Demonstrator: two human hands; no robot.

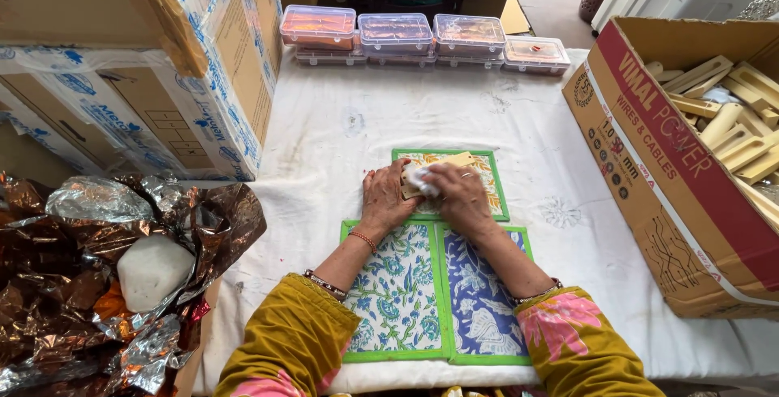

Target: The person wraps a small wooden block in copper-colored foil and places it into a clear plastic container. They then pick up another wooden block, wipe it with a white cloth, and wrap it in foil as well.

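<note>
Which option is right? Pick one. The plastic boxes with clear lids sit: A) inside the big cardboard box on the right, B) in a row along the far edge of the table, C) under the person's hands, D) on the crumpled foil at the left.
B: the plastic boxes stand side by side along the far edge of the table, well beyond both hands and the cardboard box of wooden pieces.

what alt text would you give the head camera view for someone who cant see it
A person's left hand steadies a small wooden piece on a green-edged printed mat while the right hand presses a white cloth on it. Around them on the white-covered table are clear lidded boxes and a carton of wooden pieces.
</note>
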